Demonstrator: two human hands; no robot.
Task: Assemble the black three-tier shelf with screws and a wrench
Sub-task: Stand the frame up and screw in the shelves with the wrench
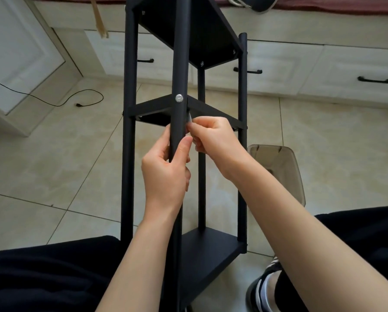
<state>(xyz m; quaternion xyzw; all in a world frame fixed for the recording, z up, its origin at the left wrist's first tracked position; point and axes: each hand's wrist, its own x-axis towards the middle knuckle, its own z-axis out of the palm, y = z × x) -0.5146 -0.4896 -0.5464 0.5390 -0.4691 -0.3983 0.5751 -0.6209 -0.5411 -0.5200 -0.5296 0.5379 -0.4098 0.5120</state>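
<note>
step: tightening middle-tier screw | shelf (186,122) upright on floor between knees | left hand (166,174) grasps front post | right hand (213,137) pinches wrench (189,118) | advice: seat wrench fully, short turns, steady post

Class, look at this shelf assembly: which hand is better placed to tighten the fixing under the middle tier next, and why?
Probably the right hand: it already pinches the small metal wrench just beneath the middle tier. The left hand grips the front post, steadying it.
</note>
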